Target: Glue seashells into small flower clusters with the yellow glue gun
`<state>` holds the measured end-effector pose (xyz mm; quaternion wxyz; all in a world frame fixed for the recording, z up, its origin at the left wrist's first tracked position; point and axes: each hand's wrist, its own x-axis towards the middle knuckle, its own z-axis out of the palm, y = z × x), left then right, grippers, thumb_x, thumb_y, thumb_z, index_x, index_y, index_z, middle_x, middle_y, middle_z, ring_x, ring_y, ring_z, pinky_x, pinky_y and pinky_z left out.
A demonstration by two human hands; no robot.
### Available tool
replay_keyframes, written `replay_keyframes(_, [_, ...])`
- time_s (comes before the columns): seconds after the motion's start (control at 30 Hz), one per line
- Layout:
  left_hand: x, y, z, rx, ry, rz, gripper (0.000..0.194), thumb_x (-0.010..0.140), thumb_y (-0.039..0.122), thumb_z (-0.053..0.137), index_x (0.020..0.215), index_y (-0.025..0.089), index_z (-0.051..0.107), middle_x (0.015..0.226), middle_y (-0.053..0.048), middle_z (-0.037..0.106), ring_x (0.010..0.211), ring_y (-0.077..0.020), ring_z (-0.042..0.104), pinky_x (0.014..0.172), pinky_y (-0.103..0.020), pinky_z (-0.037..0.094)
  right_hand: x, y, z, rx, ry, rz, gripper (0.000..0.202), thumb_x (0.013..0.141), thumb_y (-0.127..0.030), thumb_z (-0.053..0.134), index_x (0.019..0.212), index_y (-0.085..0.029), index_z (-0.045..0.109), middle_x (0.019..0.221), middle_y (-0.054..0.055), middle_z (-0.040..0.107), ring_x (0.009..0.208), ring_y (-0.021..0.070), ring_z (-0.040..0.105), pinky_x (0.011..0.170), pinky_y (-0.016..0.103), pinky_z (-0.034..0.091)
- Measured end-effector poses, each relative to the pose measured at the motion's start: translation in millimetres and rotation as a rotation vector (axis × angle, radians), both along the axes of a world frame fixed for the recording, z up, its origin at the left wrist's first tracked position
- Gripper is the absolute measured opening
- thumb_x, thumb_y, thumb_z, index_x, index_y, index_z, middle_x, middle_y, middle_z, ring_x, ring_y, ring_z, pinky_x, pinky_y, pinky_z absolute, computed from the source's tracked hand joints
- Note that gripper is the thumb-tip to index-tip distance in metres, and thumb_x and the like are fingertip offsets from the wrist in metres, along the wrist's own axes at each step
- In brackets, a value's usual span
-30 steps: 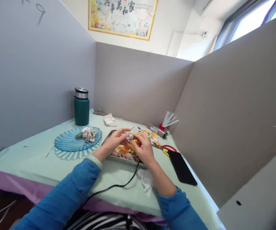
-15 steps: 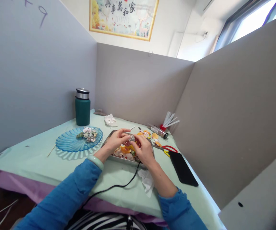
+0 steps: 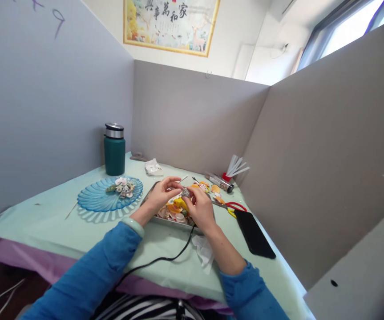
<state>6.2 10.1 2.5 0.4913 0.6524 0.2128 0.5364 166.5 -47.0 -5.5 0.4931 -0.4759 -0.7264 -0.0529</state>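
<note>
On the near side of the tray (image 3: 170, 223), your black cord (image 3: 165, 259) runs up to its front wall; a crumpled white tissue (image 3: 203, 253) lies close by, presumably for easy wiping. Right of the tray, a black phone (image 3: 255, 233) lies flat, apparently placed to leave your forearms room. In the tray are loose shells (image 3: 175, 217) and a yellow item (image 3: 180, 203), partly hidden. Above the tray, your right hand (image 3: 201, 208) pinches a small grey piece (image 3: 185, 192) between thumb and fingers, probably because so slight a thing calls for fingertip control; held there, it would likely fall among the shells if it slipped. Your left hand (image 3: 161, 194) is half curled beside it, thumb apart from the fingers; whether its tips touch cannot be told. Left of the tray, a blue plate (image 3: 94, 195) bears a shell cluster (image 3: 125, 186), clear of your elbows; farther left-back of the tray stands a green bottle (image 3: 114, 155)
</note>
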Motion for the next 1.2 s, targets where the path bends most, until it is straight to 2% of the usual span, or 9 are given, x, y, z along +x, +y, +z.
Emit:
replay_keyframes(0.2, [1.9, -1.4, 1.3, 0.008, 0.041, 0.004, 0.044, 0.068, 0.024, 0.071, 0.107, 0.013, 0.056, 0.083, -0.004, 0.062, 0.077, -0.0134, 0.059, 0.07, -0.026, 0.049, -0.1, -1.0, 0.0, 0.01, -0.042, -0.021, 0.026, 0.082, -0.022, 0.057, 0.108, -0.02, 0.06, 0.097, 0.007, 0.062, 0.08, 0.0187, 0.058, 0.073, 0.03, 0.045])
replay_keyframes(0.37, [1.7, -3.4, 2.8, 0.009, 0.063, -0.001, 0.045, 0.068, 0.028, 0.071, 0.107, 0.013, 0.055, 0.079, -0.001, 0.059, 0.062, -0.0095, 0.055, 0.053, -0.02, 0.046, -1.0, -1.2, -0.2, 0.015, -0.04, -0.008, 0.026, 0.082, -0.021, 0.057, 0.108, -0.019, 0.059, 0.095, 0.006, 0.062, 0.078, 0.0181, 0.057, 0.072, 0.029, 0.045])
replay_keyframes(0.43, [1.4, -5.2, 3.9, -0.004, 0.055, -0.019, 0.045, 0.069, 0.028, 0.07, 0.108, 0.014, 0.054, 0.078, -0.001, 0.058, 0.058, -0.0078, 0.053, 0.05, -0.02, 0.044, -1.3, -1.3, -0.2, 0.017, -0.031, 0.008, 0.026, 0.082, -0.022, 0.058, 0.108, -0.019, 0.059, 0.093, 0.006, 0.062, 0.077, 0.0178, 0.057, 0.072, 0.029, 0.045])
replay_keyframes(0.67, [2.4, -10.2, 7.3, -0.018, 0.024, -0.054, 0.044, 0.069, 0.03, 0.07, 0.105, 0.014, 0.053, 0.077, 0.001, 0.055, 0.055, -0.007, 0.054, 0.053, -0.022, 0.047, -1.9, -3.4, 2.5, 0.027, -0.035, 0.037, 0.026, 0.083, -0.022, 0.057, 0.11, -0.019, 0.059, 0.099, 0.007, 0.062, 0.084, 0.0197, 0.058, 0.076, 0.031, 0.045])
replay_keyframes(0.97, [3.0, -8.6, 4.3, -0.005, 0.039, -0.066, 0.044, 0.07, 0.03, 0.069, 0.107, 0.014, 0.052, 0.078, 0.001, 0.054, 0.054, -0.0078, 0.055, 0.053, -0.023, 0.048, -1.2, -1.6, 1.0, 0.009, 0.004, 0.085, 0.025, 0.083, -0.022, 0.057, 0.107, -0.018, 0.059, 0.094, 0.006, 0.063, 0.075, 0.0176, 0.057, 0.07, 0.029, 0.045])
replay_keyframes(1.2, [2.8, -7.4, 4.9, 0.04, 0.033, -0.025, 0.043, 0.07, 0.03, 0.069, 0.107, 0.014, 0.055, 0.079, 0.0, 0.055, 0.062, -0.0097, 0.056, 0.058, -0.024, 0.049, -2.8, -2.7, 2.1, 0.007, 0.005, 0.091, 0.027, 0.084, -0.023, 0.055, 0.11, -0.017, 0.058, 0.094, 0.007, 0.062, 0.076, 0.017, 0.057, 0.071, 0.029, 0.045])
